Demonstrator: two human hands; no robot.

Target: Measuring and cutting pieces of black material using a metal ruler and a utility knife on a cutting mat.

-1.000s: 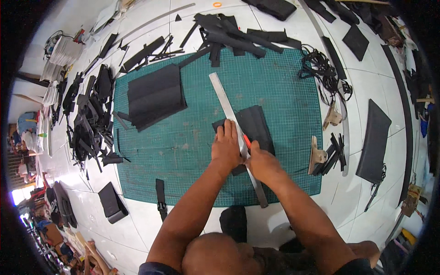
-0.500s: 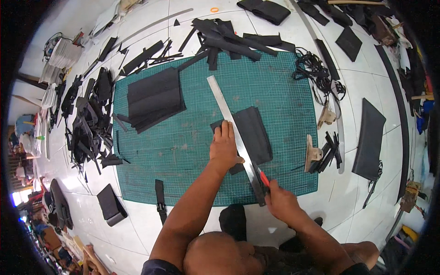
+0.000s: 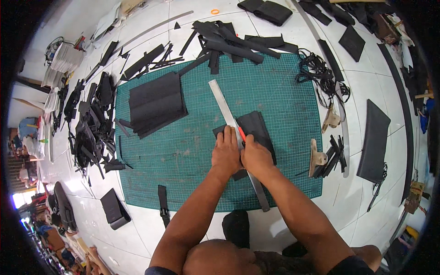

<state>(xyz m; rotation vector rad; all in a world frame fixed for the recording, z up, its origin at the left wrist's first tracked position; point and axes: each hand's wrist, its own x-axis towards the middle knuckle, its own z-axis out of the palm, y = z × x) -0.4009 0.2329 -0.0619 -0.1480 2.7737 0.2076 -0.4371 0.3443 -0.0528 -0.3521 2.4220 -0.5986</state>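
A long metal ruler [image 3: 221, 99] lies at a slant across black fabric pieces [image 3: 257, 128] on the green cutting mat [image 3: 160, 169]. My left hand [image 3: 226, 152] rests flat on the ruler and the fabric beside it, fingers stretched forward. Closed round a red cutter knife [image 3: 241, 133], my right hand [image 3: 255, 156] is at the ruler's right edge, close against my left. The blade's tip is too small to make out. A larger stack of black fabric sheets [image 3: 156, 104] lies on the mat's upper left.
Black scraps [image 3: 94, 123] heap along the mat's left side, with more strips [image 3: 229, 42] at its far edge. Tangled black cords [image 3: 321, 75] and a metal clip [image 3: 317, 158] lie on the right. A black strap with a buckle [image 3: 163, 201] crosses the near edge.
My right hand has moved forward and left along the ruler with the cutter knife, from near its lower end to beside my left hand. My left hand stays on the ruler.
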